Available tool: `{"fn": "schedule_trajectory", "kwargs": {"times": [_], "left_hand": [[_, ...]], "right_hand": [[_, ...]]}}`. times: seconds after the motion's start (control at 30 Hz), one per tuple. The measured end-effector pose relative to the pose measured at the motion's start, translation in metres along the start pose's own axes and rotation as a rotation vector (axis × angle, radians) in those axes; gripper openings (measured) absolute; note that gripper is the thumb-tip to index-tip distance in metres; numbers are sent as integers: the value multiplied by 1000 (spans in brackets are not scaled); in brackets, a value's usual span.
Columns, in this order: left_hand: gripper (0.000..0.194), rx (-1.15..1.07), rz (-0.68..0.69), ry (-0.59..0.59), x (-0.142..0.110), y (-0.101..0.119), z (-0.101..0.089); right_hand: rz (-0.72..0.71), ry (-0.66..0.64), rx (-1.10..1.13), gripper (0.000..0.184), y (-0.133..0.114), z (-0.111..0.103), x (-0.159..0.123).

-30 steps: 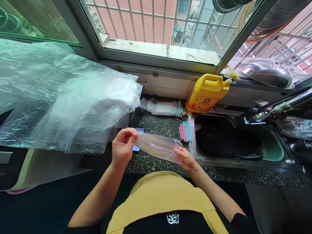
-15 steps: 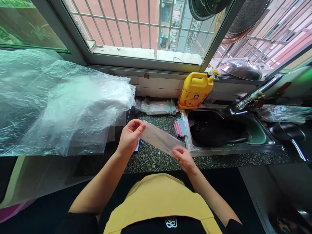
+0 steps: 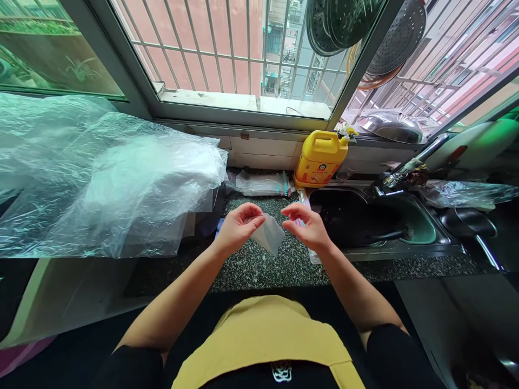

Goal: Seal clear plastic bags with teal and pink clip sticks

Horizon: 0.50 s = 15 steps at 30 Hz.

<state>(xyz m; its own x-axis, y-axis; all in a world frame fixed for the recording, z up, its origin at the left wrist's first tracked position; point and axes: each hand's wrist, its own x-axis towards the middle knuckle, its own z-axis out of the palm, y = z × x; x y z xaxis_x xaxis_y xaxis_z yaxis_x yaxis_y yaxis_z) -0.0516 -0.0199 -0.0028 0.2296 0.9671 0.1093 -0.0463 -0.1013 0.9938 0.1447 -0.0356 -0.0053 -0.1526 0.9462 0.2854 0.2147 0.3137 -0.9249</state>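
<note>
Between the thumb and fingers of my left hand [image 3: 240, 229] is a clear plastic bag [image 3: 270, 233], pinched at its upper end, its lower part hanging over the speckled countertop [image 3: 259, 273]. Just right of the bag, my right hand [image 3: 306, 226] has thumb and fingers apart and holds nothing. Partly hidden behind that hand lie the pink and blue strips, of which only a sliver shows. Behind both hands rests a stack of clear plastic bags [image 3: 259, 183] with blue and pink ends.
A yellow pump jug [image 3: 320, 159] stands at the back beside the sink [image 3: 427, 229], which holds a black pan [image 3: 357, 216]. Plastic sheeting [image 3: 121, 183] covers a bulky item at left. A dark pot [image 3: 468, 222] sits right of the sink. Barred windows run along the back.
My right hand has let go of the bag's other end and moved up beside my left hand. The bag, stretched out between both hands before, now hangs from my left hand.
</note>
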Motion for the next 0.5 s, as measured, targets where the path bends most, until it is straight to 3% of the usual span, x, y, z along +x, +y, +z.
{"fn": "schedule_trajectory", "kwargs": {"times": [0.1,0.23,0.33,0.5], "left_hand": [[24,22,14,-26,2,0,4],[26,-5,11,-59,2,-3,7],[34,-100,-16,-56,0,-8,8],[68,-311,-31,13,-7,-24,10]], "right_hand": [[-58,-140,-43,27,-12,9,18],[-95,-219,-134,12,-10,12,23],[-112,-218,-131,12,-9,11,19],[-73,-118,-60,16,-12,4,13]]}}
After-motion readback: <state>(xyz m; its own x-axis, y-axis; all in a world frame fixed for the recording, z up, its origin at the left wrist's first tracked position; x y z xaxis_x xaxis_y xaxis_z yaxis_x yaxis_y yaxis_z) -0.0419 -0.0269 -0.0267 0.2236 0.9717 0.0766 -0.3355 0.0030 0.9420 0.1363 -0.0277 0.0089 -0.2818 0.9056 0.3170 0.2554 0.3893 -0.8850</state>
